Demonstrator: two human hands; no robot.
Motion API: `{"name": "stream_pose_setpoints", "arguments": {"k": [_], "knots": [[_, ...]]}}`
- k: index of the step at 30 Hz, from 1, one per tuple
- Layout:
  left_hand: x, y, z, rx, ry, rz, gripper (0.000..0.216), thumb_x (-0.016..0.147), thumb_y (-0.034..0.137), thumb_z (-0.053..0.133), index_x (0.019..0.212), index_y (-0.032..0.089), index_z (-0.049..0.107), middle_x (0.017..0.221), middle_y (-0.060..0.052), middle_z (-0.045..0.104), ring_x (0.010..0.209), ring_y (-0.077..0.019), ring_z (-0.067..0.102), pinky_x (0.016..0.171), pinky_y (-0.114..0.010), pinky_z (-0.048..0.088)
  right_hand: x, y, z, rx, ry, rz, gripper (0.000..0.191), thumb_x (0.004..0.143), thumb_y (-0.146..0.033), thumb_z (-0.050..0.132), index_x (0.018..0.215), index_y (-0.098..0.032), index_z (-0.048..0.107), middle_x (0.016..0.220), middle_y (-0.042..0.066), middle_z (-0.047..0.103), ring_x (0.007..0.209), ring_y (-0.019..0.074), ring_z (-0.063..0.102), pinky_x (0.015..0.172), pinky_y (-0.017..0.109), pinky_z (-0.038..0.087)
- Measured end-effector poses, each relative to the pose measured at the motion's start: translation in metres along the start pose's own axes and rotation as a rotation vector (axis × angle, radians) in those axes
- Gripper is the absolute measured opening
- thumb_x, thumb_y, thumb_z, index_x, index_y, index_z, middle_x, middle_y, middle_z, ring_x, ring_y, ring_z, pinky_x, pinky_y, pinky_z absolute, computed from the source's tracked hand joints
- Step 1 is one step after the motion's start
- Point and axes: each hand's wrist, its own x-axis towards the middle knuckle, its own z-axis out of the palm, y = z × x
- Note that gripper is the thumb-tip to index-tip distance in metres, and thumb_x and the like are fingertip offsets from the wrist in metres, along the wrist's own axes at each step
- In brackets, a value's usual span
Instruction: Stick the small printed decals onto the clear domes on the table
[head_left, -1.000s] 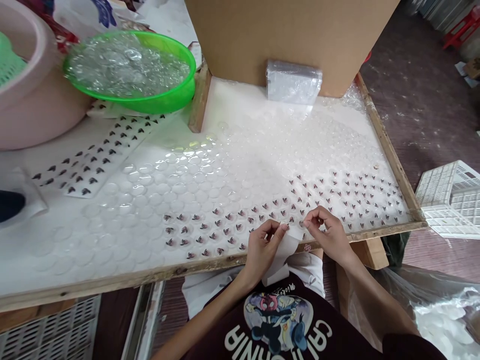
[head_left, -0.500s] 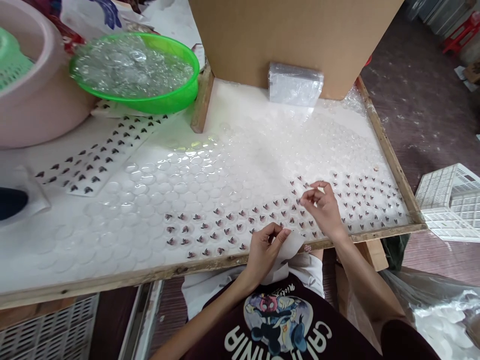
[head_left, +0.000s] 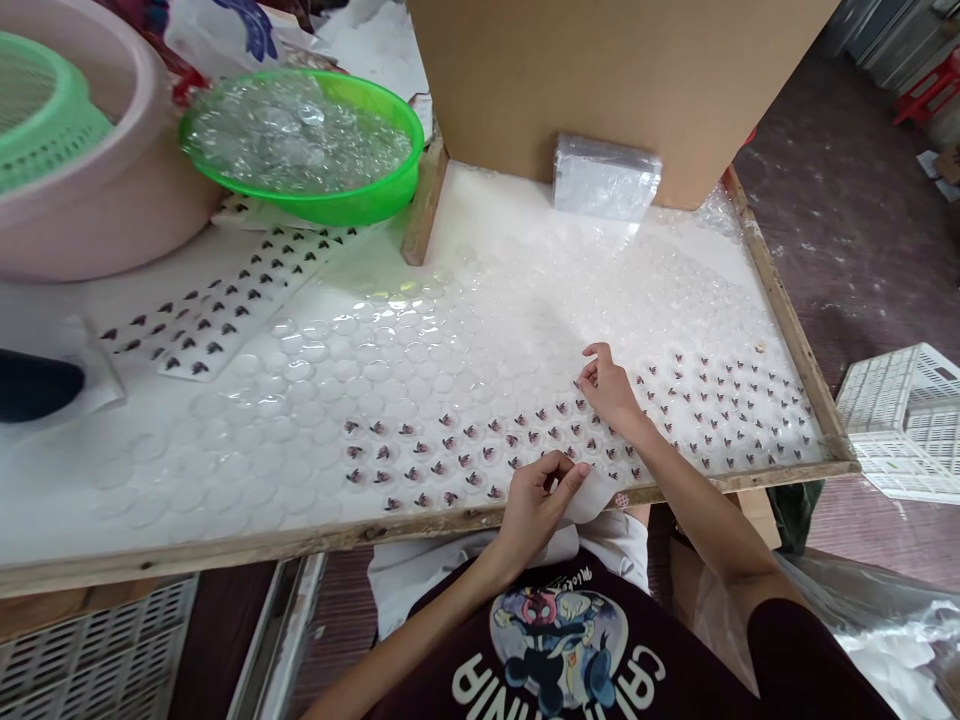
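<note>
My left hand [head_left: 541, 500] pinches a white backing sheet [head_left: 592, 497] at the near edge of the wooden-framed white board [head_left: 780, 300]. My right hand [head_left: 609, 387] reaches over the board with its fingertips pinched together, pressed down on a clear round dome [head_left: 583, 383] at the top of the stickered rows. What those fingers hold is too small to make out. Rows of clear domes [head_left: 360, 370] cover the board; those along the near edge [head_left: 720, 410] carry small dark stickers.
A sticker sheet [head_left: 217, 300] lies at the left. Behind it stand a green bowl of clear domes [head_left: 300, 140] and a pink tub [head_left: 97, 180]. A cardboard box [head_left: 600, 70] with a plastic-wrapped pack [head_left: 606, 178] stands at the back. White crates [head_left: 907, 410] sit on the floor at right.
My right hand has left the backing sheet and moved up and away onto the board to the top stickered row. My left hand stays on the sheet.
</note>
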Motion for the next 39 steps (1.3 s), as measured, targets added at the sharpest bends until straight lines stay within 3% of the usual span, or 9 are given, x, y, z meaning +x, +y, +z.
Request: {"name": "stream_pose_setpoints", "arguments": {"k": [3, 8, 14, 16, 20, 30, 34, 36, 39], "knots": [[0.001, 0.002, 0.000, -0.006, -0.003, 0.009, 0.038, 0.087, 0.044, 0.059, 0.060, 0.019, 0.051, 0.055, 0.004, 0.043, 0.055, -0.0111, 0.037, 0.053, -0.023, 0.032, -0.001, -0.005, 0.006, -0.223, -0.011, -0.052, 0.041, 0.082, -0.003, 0.043, 0.120, -0.019, 0.044, 0.081, 0.002, 0.061, 0.079, 0.0203, 0.060, 0.085, 0.037, 0.043], [0.000, 0.002, 0.000, -0.003, 0.002, 0.018, 0.038, 0.087, 0.044, 0.060, 0.060, 0.018, 0.052, 0.055, 0.004, 0.044, 0.055, -0.0109, 0.037, 0.053, -0.023, 0.033, -0.007, -0.015, 0.006, -0.477, 0.058, -0.110, 0.043, 0.084, 0.000, 0.045, 0.125, -0.014, 0.048, 0.114, 0.017, 0.058, 0.103, 0.0296, 0.057, 0.094, 0.044, 0.038], [-0.002, -0.002, -0.001, -0.022, -0.020, 0.014, 0.037, 0.088, 0.043, 0.060, 0.061, 0.018, 0.053, 0.056, 0.005, 0.046, 0.055, -0.0104, 0.038, 0.053, -0.022, 0.032, -0.006, -0.016, -0.009, -0.255, 0.164, -0.087, 0.016, 0.088, -0.019, 0.055, 0.104, -0.019, 0.058, 0.111, 0.012, 0.058, 0.103, 0.0263, 0.056, 0.091, 0.041, 0.043], [-0.002, -0.001, -0.001, -0.016, -0.037, 0.009, 0.037, 0.088, 0.043, 0.059, 0.062, 0.018, 0.053, 0.057, 0.004, 0.045, 0.055, -0.0105, 0.038, 0.053, -0.022, 0.032, -0.002, -0.014, -0.007, -0.055, 0.095, -0.054, 0.005, 0.088, -0.023, 0.055, 0.091, -0.020, 0.058, 0.098, 0.007, 0.062, 0.089, 0.0206, 0.059, 0.083, 0.035, 0.046], [-0.003, 0.003, -0.002, 0.002, -0.052, 0.004, 0.036, 0.088, 0.043, 0.058, 0.063, 0.018, 0.053, 0.057, 0.004, 0.047, 0.056, -0.0109, 0.039, 0.054, -0.022, 0.032, 0.008, -0.011, 0.002, 0.184, -0.045, 0.028, 0.005, 0.082, -0.022, 0.056, 0.078, -0.020, 0.059, 0.077, 0.001, 0.065, 0.070, 0.0148, 0.058, 0.069, 0.029, 0.046], [-0.003, 0.001, -0.008, 0.014, -0.032, -0.008, 0.039, 0.088, 0.047, 0.058, 0.062, 0.018, 0.053, 0.058, 0.003, 0.048, 0.058, -0.0119, 0.040, 0.055, -0.023, 0.033, 0.013, -0.019, 0.017, -0.048, -0.087, 0.066, 0.013, 0.082, -0.009, 0.055, 0.076, -0.021, 0.055, 0.075, 0.001, 0.064, 0.072, 0.0165, 0.059, 0.074, 0.031, 0.045], [-0.001, -0.001, -0.010, 0.035, -0.010, -0.007, 0.043, 0.087, 0.051, 0.059, 0.061, 0.018, 0.051, 0.057, 0.003, 0.048, 0.056, -0.0120, 0.040, 0.054, -0.023, 0.034, 0.011, -0.030, 0.024, -0.203, -0.027, 0.012, 0.019, 0.082, -0.006, 0.059, 0.095, -0.020, 0.055, 0.097, 0.007, 0.066, 0.089, 0.0214, 0.061, 0.088, 0.037, 0.043], [0.000, -0.001, -0.011, 0.040, -0.007, 0.000, 0.044, 0.087, 0.052, 0.059, 0.060, 0.018, 0.051, 0.056, 0.003, 0.048, 0.055, -0.0120, 0.041, 0.053, -0.023, 0.034, 0.010, -0.034, 0.021, -0.290, -0.006, -0.012, 0.021, 0.084, -0.007, 0.060, 0.101, -0.019, 0.055, 0.108, 0.010, 0.064, 0.097, 0.0228, 0.060, 0.093, 0.039, 0.042], [0.002, -0.003, -0.016, 0.060, -0.001, 0.014, 0.044, 0.087, 0.053, 0.059, 0.061, 0.018, 0.054, 0.056, 0.002, 0.050, 0.055, -0.0126, 0.044, 0.051, -0.023, 0.035, -0.006, -0.038, 0.006, -0.213, 0.067, -0.009, 0.009, 0.090, -0.011, 0.056, 0.093, -0.019, 0.058, 0.102, 0.007, 0.064, 0.094, 0.0202, 0.061, 0.094, 0.037, 0.043]]}}
